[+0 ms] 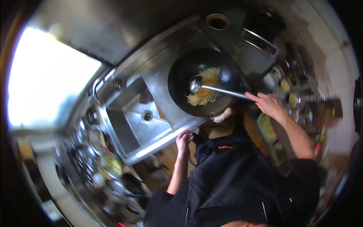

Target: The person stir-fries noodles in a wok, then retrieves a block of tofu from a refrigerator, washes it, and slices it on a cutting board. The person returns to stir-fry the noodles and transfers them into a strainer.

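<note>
A large black wok holds pale shredded strands with some yellow and orange bits among them. My right hand grips the end of a long metal ladle, its index finger laid along the handle. The ladle's bowl rests among the strands, left of the wok's middle. Beside the steel counter's near edge, my left hand is loosely curled in front of my apron, and nothing shows in it. A whitish cloth lies at the wok's near rim, apart from both hands.
Left of the wok is a steel sink with a tap. A round pot stands at the back. Several small seasoning containers crowd the right side, with a tub of pale green shreds nearer me. Bowls and pans fill the left.
</note>
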### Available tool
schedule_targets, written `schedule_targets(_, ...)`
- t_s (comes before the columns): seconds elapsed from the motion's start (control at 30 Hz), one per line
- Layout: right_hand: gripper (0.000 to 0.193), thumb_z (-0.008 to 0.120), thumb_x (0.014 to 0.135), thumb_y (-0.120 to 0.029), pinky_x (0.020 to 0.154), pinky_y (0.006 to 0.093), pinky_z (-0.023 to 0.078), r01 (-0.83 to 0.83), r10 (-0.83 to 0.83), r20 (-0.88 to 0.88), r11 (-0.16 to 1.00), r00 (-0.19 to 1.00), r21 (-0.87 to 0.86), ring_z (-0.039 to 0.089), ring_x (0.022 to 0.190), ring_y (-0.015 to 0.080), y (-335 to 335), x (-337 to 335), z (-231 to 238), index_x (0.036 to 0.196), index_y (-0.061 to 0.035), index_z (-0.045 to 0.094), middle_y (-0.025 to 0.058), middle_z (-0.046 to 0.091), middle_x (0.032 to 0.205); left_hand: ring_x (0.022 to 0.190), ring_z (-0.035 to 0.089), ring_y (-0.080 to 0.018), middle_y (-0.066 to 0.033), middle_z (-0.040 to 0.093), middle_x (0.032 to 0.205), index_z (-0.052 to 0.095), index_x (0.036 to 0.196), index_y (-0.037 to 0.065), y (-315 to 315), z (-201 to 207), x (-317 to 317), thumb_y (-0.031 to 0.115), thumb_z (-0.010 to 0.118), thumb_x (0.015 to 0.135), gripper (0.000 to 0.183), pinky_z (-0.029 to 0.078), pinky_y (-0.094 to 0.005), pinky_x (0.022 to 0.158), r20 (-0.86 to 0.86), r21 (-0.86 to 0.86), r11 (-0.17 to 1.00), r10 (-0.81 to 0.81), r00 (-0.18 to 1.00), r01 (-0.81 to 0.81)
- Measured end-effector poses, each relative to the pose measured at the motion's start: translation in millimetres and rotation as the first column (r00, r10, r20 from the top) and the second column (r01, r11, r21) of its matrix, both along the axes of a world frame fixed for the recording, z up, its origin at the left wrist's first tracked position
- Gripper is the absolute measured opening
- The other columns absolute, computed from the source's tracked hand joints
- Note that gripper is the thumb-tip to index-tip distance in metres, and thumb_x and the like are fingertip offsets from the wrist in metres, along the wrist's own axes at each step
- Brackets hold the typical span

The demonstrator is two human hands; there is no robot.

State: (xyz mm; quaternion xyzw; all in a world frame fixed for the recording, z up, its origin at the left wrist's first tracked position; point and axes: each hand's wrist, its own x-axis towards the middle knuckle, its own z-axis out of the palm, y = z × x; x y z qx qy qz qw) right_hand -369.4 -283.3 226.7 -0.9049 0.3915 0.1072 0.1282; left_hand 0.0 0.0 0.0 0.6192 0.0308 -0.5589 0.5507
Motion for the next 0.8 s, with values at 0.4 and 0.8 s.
schedule_targets(0.4,0.075,0.059,0.1,-0.009,0.05,0.0292,0.048,0.095,-0.366,0.069,0.413,0.928,0.906,0.05,0.055,0.0072,-54.2,-109.2,-8.4,0.168,-0.0113,0.027,0.0003,0.054,0.074,0.109,0.068,-0.0382,-0.0239,0.064,0.121,0.052,0.138,-0.002,-138.6,88.6,-196.0,0.042,0.059,0.107,0.055,0.058,-0.045,0.092,-0.297,-0.117,0.898,0.375,0.878,-0.423)
schedule_targets(0.8,0.072,0.056,0.105,-0.011,0.036,0.0274,0.039,-0.003,-0.623,0.345,0.483,0.702,0.876,0.045,0.046,0.0058,-68.0,-32.4,-107.0,0.169,-0.0245,0.026,-0.005,0.046,0.066,0.092,0.073,-0.0361,-0.0237,0.068,0.11,0.058,0.116,-0.007,-155.6,75.7,-180.2,0.011,0.051,0.095,0.029,0.067,-0.0454,0.07,-0.005,-0.051,0.934,0.355,0.935,-0.355)
